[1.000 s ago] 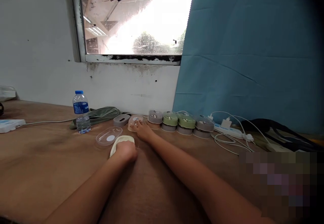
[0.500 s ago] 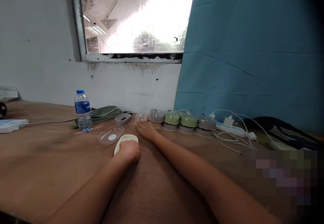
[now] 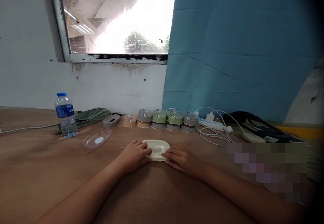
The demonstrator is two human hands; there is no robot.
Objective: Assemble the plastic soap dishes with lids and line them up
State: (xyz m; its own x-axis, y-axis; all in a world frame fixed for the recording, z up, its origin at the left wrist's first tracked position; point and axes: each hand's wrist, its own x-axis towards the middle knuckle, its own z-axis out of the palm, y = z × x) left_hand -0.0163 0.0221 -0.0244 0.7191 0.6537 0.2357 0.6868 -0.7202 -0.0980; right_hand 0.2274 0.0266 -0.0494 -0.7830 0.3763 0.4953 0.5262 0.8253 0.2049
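Note:
A cream oval plastic tray (image 3: 157, 148) with a raised rim lies on the brown tabletop in front of me. My left hand (image 3: 135, 155) is closed on its left end, fingertips over the rim. At the opposite end, my right hand (image 3: 181, 158) grips the rim with its fingers bent. Parts of both ends are hidden under the fingers. To the left, apart from my hands, lies a clear oval plastic cover (image 3: 97, 138) with a round white sticker. Behind it sits a grey oval piece (image 3: 111, 120) with a slot in its top.
Along the wall stand a peach case (image 3: 130, 120) and several stacked grey and green cases (image 3: 174, 117). A water bottle (image 3: 65, 115) and a green cloth bag (image 3: 88, 117) are at left. White cables (image 3: 211, 134), a power strip (image 3: 212, 124) and a black bag (image 3: 255, 126) lie right.
My right hand has come back from the peach case to the cream tray. The tray, held in my left hand, has moved right and turned crosswise. The view has swung right.

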